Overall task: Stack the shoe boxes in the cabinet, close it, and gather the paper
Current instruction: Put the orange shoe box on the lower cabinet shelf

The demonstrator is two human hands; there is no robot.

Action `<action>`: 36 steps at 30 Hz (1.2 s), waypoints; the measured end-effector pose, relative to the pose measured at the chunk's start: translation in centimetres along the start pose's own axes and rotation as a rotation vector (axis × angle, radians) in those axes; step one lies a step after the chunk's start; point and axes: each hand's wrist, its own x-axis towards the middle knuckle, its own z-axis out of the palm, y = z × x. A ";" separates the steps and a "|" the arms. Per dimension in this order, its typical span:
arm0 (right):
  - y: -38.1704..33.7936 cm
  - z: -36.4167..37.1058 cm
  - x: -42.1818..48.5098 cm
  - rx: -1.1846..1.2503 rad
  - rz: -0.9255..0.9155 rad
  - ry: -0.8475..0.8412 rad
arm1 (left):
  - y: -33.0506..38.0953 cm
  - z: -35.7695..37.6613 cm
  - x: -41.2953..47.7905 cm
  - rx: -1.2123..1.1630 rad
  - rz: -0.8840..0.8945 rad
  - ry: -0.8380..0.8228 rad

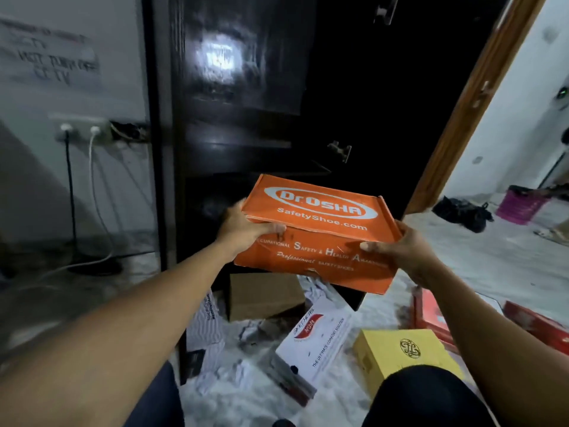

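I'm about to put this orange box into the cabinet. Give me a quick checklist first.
1. Grip of left hand on orange Dr.OSHA box: ok.
2. Grip of right hand on its other end: ok.
3. The lid fully seated: cannot tell.
4. The cabinet open: ok.
5. Free space on shelf: cannot tell, too dark.
6. Other boxes stowed: not ok; Skechers box and yellow box lie on the floor.

Dim room, glare on the dark cabinet [221, 57], blurred wide-angle edges
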 end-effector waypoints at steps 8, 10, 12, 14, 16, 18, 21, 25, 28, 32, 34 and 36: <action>6.1 4.6 15.6 0.011 0.079 -0.189 | -6.9 1.5 5.5 0.041 -0.137 0.329; 6.9 6.9 19.7 0.023 0.044 -0.211 | -9.0 1.3 6.9 0.052 -0.176 0.430; 7.6 9.4 23.3 0.065 0.025 -0.253 | -11.4 0.9 8.1 0.039 -0.215 0.514; 8.9 12.1 26.2 0.073 0.008 -0.316 | -14.0 0.5 9.2 0.034 -0.247 0.570; 11.0 14.7 28.5 0.077 -0.005 -0.325 | -16.5 -0.1 10.3 0.042 -0.262 0.613; 13.5 17.1 30.0 0.119 -0.003 -0.329 | -18.5 -0.6 11.2 0.035 -0.252 0.625; 16.8 20.1 31.2 0.186 0.018 -0.338 | -20.6 -1.3 12.3 0.074 -0.229 0.583; 19.5 24.0 33.3 0.162 0.095 -0.260 | -23.1 -2.8 15.3 0.146 -0.215 0.604; 21.4 26.9 35.0 0.107 0.073 -0.131 | -24.2 -3.5 17.4 0.207 -0.245 0.589; 21.5 29.6 35.4 0.095 0.096 -0.012 | -26.5 -4.0 19.6 0.253 -0.302 0.615; 21.9 30.8 35.9 0.102 0.088 0.000 | -27.9 -4.6 20.4 0.299 -0.327 0.640; 22.2 31.7 36.4 0.107 0.084 0.006 | -28.9 -5.1 21.0 0.338 -0.339 0.626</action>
